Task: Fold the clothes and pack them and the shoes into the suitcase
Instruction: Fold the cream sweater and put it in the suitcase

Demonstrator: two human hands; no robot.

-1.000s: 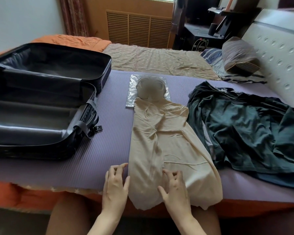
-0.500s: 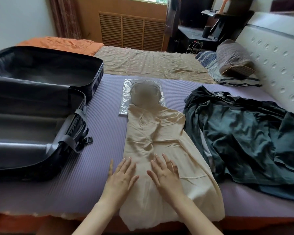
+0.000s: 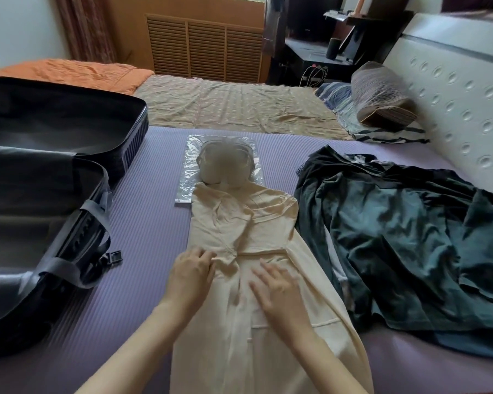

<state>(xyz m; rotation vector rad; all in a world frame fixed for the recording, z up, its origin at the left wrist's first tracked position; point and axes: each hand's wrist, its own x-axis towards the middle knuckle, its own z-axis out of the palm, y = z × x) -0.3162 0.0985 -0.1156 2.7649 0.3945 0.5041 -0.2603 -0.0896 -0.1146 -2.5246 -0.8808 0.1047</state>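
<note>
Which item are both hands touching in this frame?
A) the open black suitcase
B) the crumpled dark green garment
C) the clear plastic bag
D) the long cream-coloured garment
D: the left hand and the right hand both rest on the long cream-coloured garment laid out on the purple ribbed mat.

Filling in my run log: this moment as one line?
stage: folding | left hand: grips cream dress fold | right hand: flat on dress | suitcase: open | dark clothes: unfolded

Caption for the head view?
Left hand and right hand rest on a cream garment on the purple mat, between open suitcase and dark clothes.
</note>
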